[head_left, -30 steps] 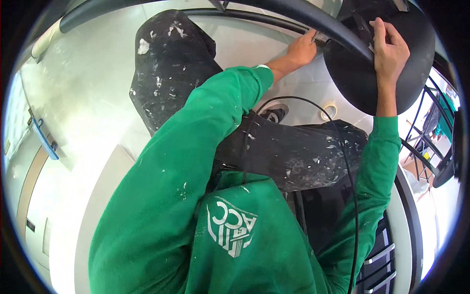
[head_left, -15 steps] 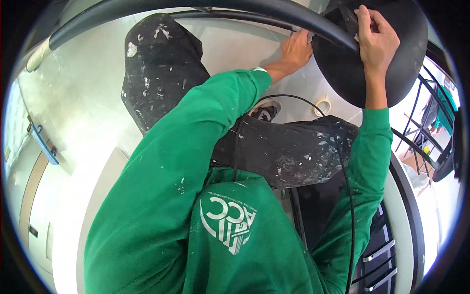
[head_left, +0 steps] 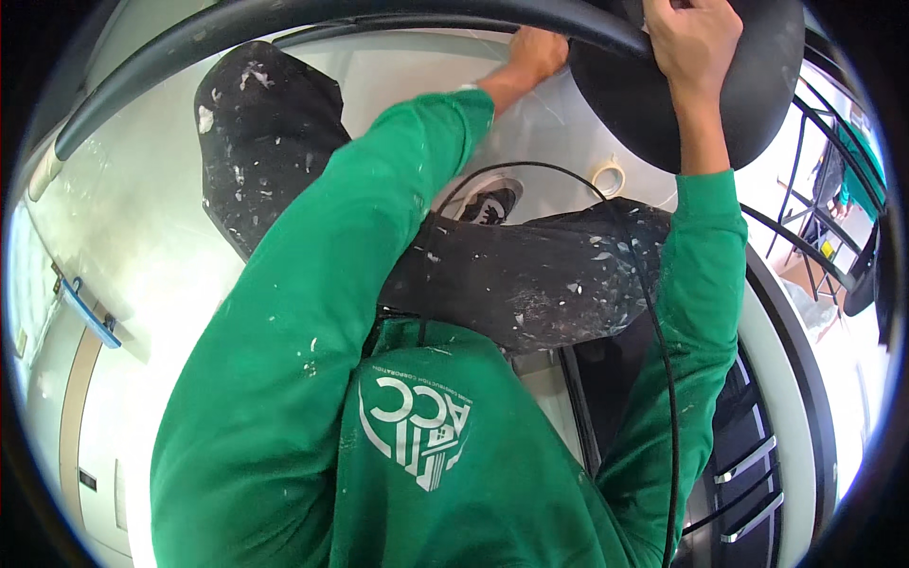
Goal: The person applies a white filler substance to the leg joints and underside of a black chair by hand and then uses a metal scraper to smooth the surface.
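A thick black curved tube with a pale end sweeps across the top and meets a black rounded panel that looks like a stool seat. My right hand is in front of this panel, by the tube's end, fingers curled in; the top edge cuts off the fingertips, so what they grip is hidden. Just under the tube, at the panel's left rim, my left hand is closed. Its fingertips and anything in them are hidden from view.
A roll of pale tape lies on the tiled floor beyond my bent legs. Across my lap hangs a thin black cable. Black metal stool frames and another person's green sleeve appear at right. Dark drawers with silver handles are lower right.
The view has shifted, so both hands, the tube and the panel sit higher and further left in the picture. My right fingertips have passed out of the top edge. Both hands stay at the panel.
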Available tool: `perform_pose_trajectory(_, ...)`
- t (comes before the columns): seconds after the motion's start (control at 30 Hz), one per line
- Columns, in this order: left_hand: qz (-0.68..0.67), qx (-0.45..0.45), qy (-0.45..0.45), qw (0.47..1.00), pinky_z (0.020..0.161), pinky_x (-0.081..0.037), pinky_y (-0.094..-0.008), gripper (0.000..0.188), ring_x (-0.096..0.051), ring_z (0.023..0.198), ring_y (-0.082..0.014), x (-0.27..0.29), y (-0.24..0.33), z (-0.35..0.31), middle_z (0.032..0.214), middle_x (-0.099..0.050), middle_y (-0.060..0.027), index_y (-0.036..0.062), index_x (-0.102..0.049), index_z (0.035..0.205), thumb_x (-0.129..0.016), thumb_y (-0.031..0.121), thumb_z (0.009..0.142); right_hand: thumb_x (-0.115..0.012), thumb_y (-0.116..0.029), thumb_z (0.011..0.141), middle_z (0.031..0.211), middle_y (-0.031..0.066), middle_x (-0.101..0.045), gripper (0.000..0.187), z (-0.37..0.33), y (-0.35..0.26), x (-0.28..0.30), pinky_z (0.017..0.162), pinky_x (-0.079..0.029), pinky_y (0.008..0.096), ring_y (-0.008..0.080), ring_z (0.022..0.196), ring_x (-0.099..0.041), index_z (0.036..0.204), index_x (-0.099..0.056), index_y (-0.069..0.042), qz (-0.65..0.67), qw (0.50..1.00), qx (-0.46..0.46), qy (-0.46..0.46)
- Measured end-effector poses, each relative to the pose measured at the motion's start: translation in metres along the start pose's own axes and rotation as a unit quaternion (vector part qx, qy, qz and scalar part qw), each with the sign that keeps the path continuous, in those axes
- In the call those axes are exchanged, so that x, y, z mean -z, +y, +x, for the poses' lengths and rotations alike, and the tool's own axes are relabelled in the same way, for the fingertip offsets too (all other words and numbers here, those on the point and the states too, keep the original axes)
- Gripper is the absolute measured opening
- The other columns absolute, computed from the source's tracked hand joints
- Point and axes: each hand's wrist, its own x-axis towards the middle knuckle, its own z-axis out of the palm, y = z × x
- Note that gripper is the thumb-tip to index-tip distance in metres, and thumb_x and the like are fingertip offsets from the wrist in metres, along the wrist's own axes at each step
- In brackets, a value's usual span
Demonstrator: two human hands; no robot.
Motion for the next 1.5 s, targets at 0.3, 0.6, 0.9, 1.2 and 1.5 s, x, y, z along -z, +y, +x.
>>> perform_pose_trajectory(0.3, -0.03, -0.016, -0.021, 0.999, 0.084, -0.054, -0.058, 0.024, -0.066, 0.096, -0.0539, -0.003, -0.015, -0.008, 0.097, -0.073, -0.0289, 0.0028, -0.076, 0.096, -0.059, 0.018, 0.087, -0.072, -0.015, 0.092, 0.054, 0.0092, -0.051, 0.028, 0.0, -0.007, -0.001, 0.048, -0.037, 0.0318, 0.0114, 0.048, -0.047, 0.073, -0.064, 0.004, 0.005, 1.0, 0.005, 0.016)
perform_pose_trajectory(0.6, -0.054, -0.019, 0.043, 0.997, 0.073, -0.051, -0.0593, 0.017, -0.066, 0.087, -0.0535, -0.008, -0.012, -0.008, 0.089, -0.07, -0.0304, -0.0003, -0.069, 0.084, -0.06, 0.014, 0.086, -0.073, -0.016, 0.09, 0.056, 0.0159, -0.054, 0.028, 0.002, -0.002, -0.002, 0.049, -0.041, 0.0342, 0.0221, 0.046, -0.053, 0.074, -0.065, 0.005, 0.007, 0.999, 0.034, 0.033)
perform_pose_trajectory(0.9, -0.154, -0.148, 0.157, 0.964, 0.077, -0.056, -0.0509, 0.056, -0.07, 0.085, -0.0457, 0.0, 0.039, -0.051, 0.087, -0.068, -0.0264, 0.0078, -0.044, 0.147, -0.05, 0.008, 0.091, -0.074, -0.016, 0.09, 0.056, 0.0152, -0.056, 0.028, 0.002, 0.006, 0.007, 0.049, -0.041, 0.0342, 0.0187, 0.047, -0.054, 0.073, -0.065, 0.004, -0.012, 1.0, -0.002, 0.028)
perform_pose_trajectory(1.2, -0.147, -0.011, -0.013, 0.989, 0.071, -0.058, -0.0441, 0.05, -0.072, 0.062, -0.0322, -0.011, -0.02, 0.001, 0.072, -0.069, -0.0174, 0.007, -0.048, 0.145, -0.045, 0.016, 0.096, -0.073, -0.016, 0.092, 0.054, 0.0112, -0.052, 0.03, 0.005, 0.0, -0.001, 0.048, -0.039, 0.0333, 0.0148, 0.047, -0.049, 0.072, -0.064, 0.004, -0.012, 0.999, -0.015, 0.026)
perform_pose_trajectory(1.5, -0.251, -0.057, 0.034, 0.966, 0.086, -0.05, -0.0607, 0.03, -0.064, 0.102, -0.0556, -0.02, -0.016, -0.008, 0.112, -0.068, -0.0333, 0.003, -0.062, 0.117, -0.055, 0.012, 0.09, -0.072, -0.016, 0.092, 0.055, 0.0128, -0.053, 0.029, 0.002, 0.006, 0.0, 0.049, -0.04, 0.0335, 0.0163, 0.047, -0.051, 0.072, -0.064, 0.004, -0.015, 0.999, -0.007, 0.03)
